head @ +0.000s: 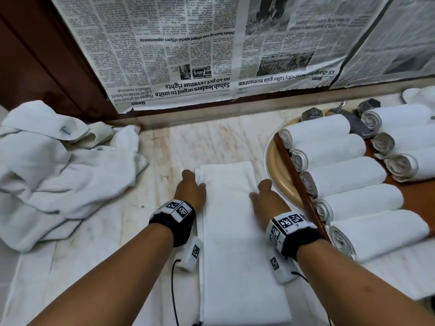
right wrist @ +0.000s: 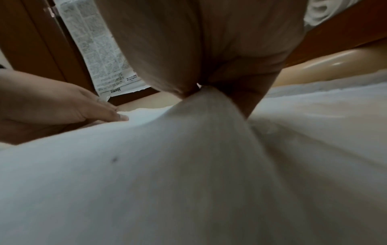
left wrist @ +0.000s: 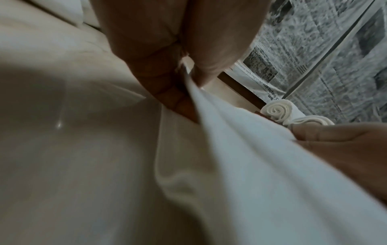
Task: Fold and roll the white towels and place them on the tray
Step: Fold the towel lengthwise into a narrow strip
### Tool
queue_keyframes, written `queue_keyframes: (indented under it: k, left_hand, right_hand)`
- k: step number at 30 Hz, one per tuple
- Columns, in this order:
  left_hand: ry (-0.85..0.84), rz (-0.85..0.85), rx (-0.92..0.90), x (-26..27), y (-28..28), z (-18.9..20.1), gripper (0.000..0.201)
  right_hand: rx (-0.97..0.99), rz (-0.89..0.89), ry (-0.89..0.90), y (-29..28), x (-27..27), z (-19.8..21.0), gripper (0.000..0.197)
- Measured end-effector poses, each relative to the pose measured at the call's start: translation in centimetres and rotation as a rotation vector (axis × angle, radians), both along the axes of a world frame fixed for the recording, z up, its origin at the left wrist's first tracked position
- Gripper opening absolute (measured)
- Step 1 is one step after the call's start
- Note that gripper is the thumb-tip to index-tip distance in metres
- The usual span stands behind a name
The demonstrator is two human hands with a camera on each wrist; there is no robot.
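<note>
Folding step: at lower centre, the left hand [head: 191, 189] and right hand [head: 266, 196] each pinch a long edge of the folded towel [head: 235, 231] beside the tray [head: 288, 165]; rolling presumably follows.

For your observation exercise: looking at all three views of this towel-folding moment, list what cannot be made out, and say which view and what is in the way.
- Head view: the fingertips of the left hand and right hand are hidden by the hands' own backs.
- Head view: the tray runs off the right edge, so the count of rolled towels is uncertain.
- Wrist views: the folded towel is blurred, so its layers cannot be counted.
- Head view: the newspaper small print is too small.
</note>
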State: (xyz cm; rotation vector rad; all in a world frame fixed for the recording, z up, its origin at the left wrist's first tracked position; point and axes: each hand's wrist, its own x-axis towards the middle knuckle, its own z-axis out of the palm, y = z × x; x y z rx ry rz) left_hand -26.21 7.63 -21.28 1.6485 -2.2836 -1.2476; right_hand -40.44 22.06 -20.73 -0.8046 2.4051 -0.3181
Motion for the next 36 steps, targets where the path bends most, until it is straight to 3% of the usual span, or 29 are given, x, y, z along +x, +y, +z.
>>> queue_keyframes:
  k: [3,5,7,8,10,13,15,18,23,26,28,32,36]
  left_hand:
    - [-0.046,-0.081,-0.231,0.3,1.0,0.8,0.069]
    - [-0.11,-0.371,-0.412,0.3,1.9,0.8,0.076]
    - [-0.242,-0.74,-0.367,0.6,2.4,-0.2,0.07]
    - [-0.334,-0.838,-0.319,0.9,2.3,-0.8,0.068]
    - [-0.44,-0.772,-0.24,1.7,1.8,-1.5,0.065]
    - [-0.511,-0.617,-0.322,2.2,1.9,-1.2,0.066]
    - [-0.443,-0.721,-0.42,2.5,3.1,-1.0,0.07]
    - [-0.407,-0.903,-0.323,4.1,4.4,-1.7,0.075]
    - [-0.534,-0.695,-0.234,5.6,5.5,-1.3,0.09]
    - [-0.553,-0.737,-0.358,6.0,8.8,-0.5,0.079]
    - [-0.541,-0.783,-0.3,6.3,11.0,-0.6,0.079]
    - [-0.561,-0.645,-0.289,6.9,14.0,-0.2,0.072]
    - [-0.456,-0.681,-0.349,8.9,19.5,-0.8,0.073]
  right_hand:
    - [-0.058,0.079,0.193,0.0,1.0,1.0,0.057]
    - [-0.107,0.259,0.362,0.1,2.1,1.2,0.069]
    - [-0.048,0.416,0.26,0.2,2.4,0.5,0.072]
    - [0.036,0.448,0.176,0.3,2.3,0.0,0.072]
    - [0.16,0.424,0.129,0.5,1.9,-0.9,0.068]
    - [0.205,0.355,0.247,0.4,2.1,-0.8,0.068]
    - [0.159,0.435,0.23,0.6,2.8,-0.5,0.074]
    - [0.181,0.622,0.102,2.0,3.3,-0.8,0.076]
    - [0.222,0.536,0.261,3.8,3.0,-0.7,0.074]
    - [0.123,0.688,0.191,5.9,4.8,-0.4,0.077]
    - [0.181,0.743,0.121,8.0,5.4,-0.6,0.073]
    - [0.2,0.653,0.334,10.7,5.7,-0.2,0.072]
    - [0.08,0.798,0.248,14.8,7.9,-0.6,0.074]
